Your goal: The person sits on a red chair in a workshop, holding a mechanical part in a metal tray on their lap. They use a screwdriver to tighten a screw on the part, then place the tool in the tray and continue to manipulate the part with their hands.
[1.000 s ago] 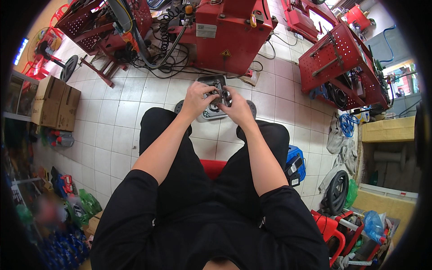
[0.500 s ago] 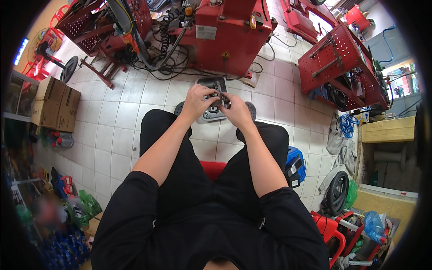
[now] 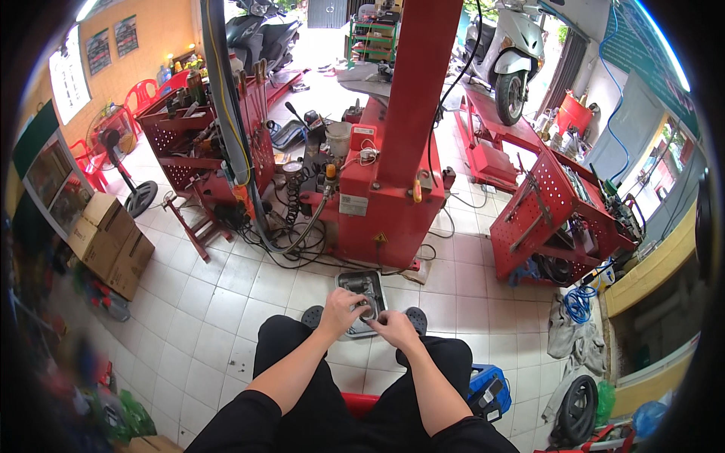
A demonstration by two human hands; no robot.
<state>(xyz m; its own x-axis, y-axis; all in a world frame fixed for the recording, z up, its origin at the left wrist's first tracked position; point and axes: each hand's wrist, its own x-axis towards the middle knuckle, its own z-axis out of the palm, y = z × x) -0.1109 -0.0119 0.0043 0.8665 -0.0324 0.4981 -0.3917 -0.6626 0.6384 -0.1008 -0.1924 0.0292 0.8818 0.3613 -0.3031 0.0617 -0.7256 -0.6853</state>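
Between my knees, both hands meet over a grey tray [image 3: 380, 278] on the tiled floor. My left hand [image 3: 341, 312] is closed, thumb and fingers pinching a small round metal part [image 3: 368, 308]. From the other side, my right hand [image 3: 396, 329] has its fingertips closed at the lower edge of that part. What kind of part it is cannot be made out at this size. More metal pieces [image 3: 361, 285] lie in the far end of the tray, partly hidden by my left hand.
Ahead stands a red machine [image 3: 393, 219] with cables and a hose on the floor. Red tool carts [image 3: 555, 219] flank it. A blue case [image 3: 487, 391] sits beside my right knee, a black tyre [image 3: 578, 411] farther right. Cardboard boxes [image 3: 113, 245] stand at left.
My view has tilted up, so hands and tray sit lower in the picture and more of the workshop shows. My right hand is now lower relative to my left, both still at the part.
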